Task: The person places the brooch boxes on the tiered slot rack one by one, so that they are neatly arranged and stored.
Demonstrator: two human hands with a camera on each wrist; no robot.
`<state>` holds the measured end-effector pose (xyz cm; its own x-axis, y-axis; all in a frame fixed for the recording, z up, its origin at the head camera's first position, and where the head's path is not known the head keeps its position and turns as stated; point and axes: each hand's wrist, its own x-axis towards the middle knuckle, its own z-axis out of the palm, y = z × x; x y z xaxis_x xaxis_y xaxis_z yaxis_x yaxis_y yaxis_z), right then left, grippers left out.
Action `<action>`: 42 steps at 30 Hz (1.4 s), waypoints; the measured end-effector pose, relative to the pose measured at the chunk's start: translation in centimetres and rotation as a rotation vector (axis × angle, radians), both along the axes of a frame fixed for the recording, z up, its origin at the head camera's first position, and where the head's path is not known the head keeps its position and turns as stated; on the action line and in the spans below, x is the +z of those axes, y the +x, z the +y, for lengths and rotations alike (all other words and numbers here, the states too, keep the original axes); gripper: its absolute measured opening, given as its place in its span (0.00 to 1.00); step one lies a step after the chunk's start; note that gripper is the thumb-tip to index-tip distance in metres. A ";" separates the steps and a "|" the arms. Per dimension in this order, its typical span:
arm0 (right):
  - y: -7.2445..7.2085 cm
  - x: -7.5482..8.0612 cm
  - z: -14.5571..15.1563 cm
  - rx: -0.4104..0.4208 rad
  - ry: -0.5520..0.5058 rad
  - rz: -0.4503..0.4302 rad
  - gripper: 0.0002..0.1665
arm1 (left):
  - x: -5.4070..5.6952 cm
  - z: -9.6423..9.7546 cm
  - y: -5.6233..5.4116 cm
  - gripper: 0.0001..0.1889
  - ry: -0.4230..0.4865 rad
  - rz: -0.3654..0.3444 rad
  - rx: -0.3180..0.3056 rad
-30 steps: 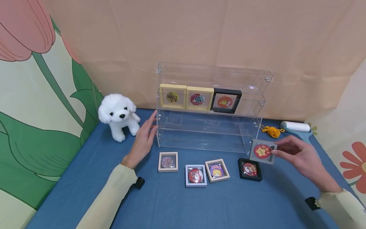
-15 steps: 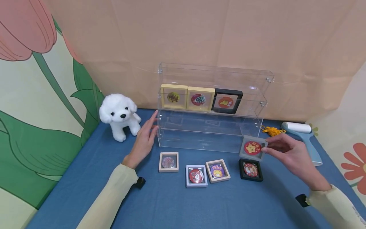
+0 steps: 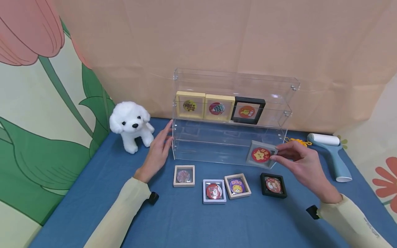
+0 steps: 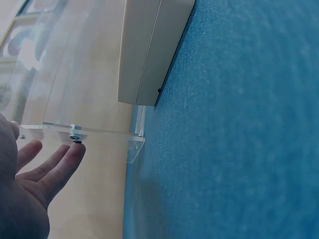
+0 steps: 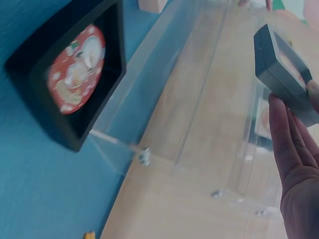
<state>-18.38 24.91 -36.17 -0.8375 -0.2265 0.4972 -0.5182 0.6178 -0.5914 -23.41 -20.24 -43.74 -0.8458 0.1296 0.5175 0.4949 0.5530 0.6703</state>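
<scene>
My right hand [image 3: 299, 165] pinches the right edge of a grey square frame [image 3: 251, 159] with a red star badge, held up before the lower right of a clear acrylic display shelf [image 3: 214, 151]. The frame also shows in the right wrist view, a grey frame [image 5: 281, 74] between thumb and fingers [image 5: 286, 134]. Against the shelf's left side rests my left hand [image 3: 156, 155], its fingers fairly straight; the left wrist view has fingertips [image 4: 75, 152] at a metal corner fitting. Two cream frames [image 3: 190, 105] and a black frame [image 3: 248, 110] stand on the shelf's upper tier.
On the blue cloth before the shelf lie a beige frame [image 3: 184, 176], a white frame [image 3: 214, 191], another beige frame [image 3: 237, 186] and a black frame [image 3: 273, 185]. A white plush dog [image 3: 130, 125] stands left. A lint roller [image 3: 333, 155] and orange cord [image 3: 299, 141] lie right.
My right hand has carried the grey frame leftward and slightly up, from above the black frame to in front of the shelf's lower right. The left hand stays at the shelf's side.
</scene>
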 end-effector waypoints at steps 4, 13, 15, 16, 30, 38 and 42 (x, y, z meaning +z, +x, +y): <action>-0.3 0.3 -1.1 0.020 -0.012 0.017 0.23 | 0.0 0.0 0.0 0.34 -0.001 -0.005 0.004; -1.1 0.5 -3.8 0.110 -0.058 0.070 0.23 | 0.0 0.0 0.0 0.34 -0.004 -0.004 0.008; -1.4 0.6 -4.4 0.126 -0.068 0.076 0.22 | -0.1 0.0 0.0 0.34 -0.002 -0.001 0.004; -1.6 0.6 -4.6 0.135 -0.073 0.078 0.22 | -0.1 0.0 0.0 0.34 -0.002 0.000 0.002; -3.5 1.0 -8.1 0.190 -0.102 0.109 0.20 | 0.0 0.1 0.0 0.35 0.001 0.012 -0.011; -4.5 1.3 -9.7 0.206 -0.112 0.100 0.18 | -0.1 0.0 -0.1 0.37 0.005 0.032 -0.017; -5.0 1.5 -10.7 0.205 -0.130 0.084 0.17 | -0.1 0.0 -0.1 0.37 0.010 0.041 -0.019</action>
